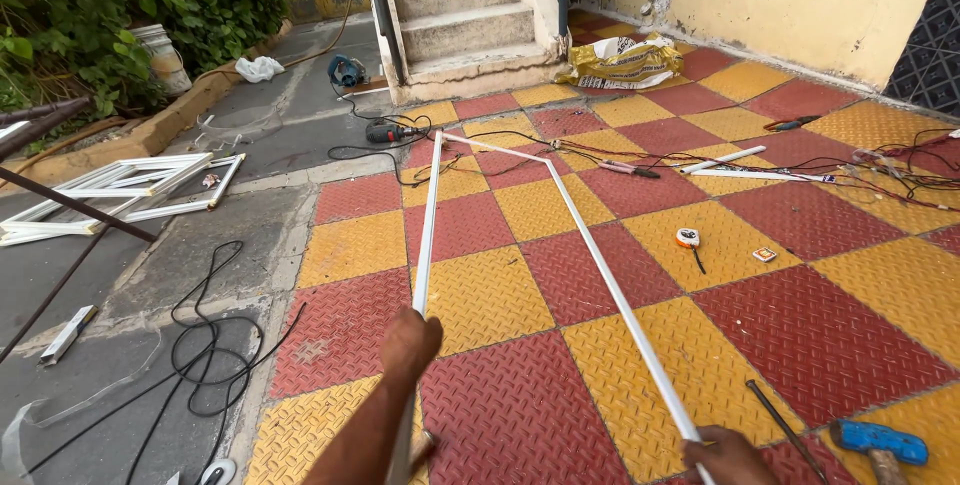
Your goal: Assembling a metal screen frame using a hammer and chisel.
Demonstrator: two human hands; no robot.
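Down at the bottom edge, the right hand (728,453) wraps the near end of the right bar of a white metal frame (590,250); its grip looks closed on the bar, though the hand is half cut off by the picture's edge. Just right of it, a hammer (872,444) with a blue head lies on the floor, and a thin dark rod (782,423) lies between the two. The left hand (410,343) comes up over the frame's left bar, fingers curled around it, holding it firmly. The frame is a three-sided shape, running away from the person across the red and yellow checkered floor (820,335), its closed end far off near the steps. Left of it, a black cable (205,360) loops over grey concrete. Mid-distance on the right, a small tape measure (687,238) sits on a yellow tile. Farther on, loose white strips (745,169) and tangled wires (905,173) lie about. Beyond the frame's corner rests a power drill (385,131), and at far left a stack of white frames (120,185) lies flat. Concrete steps (460,10) rise at the back.
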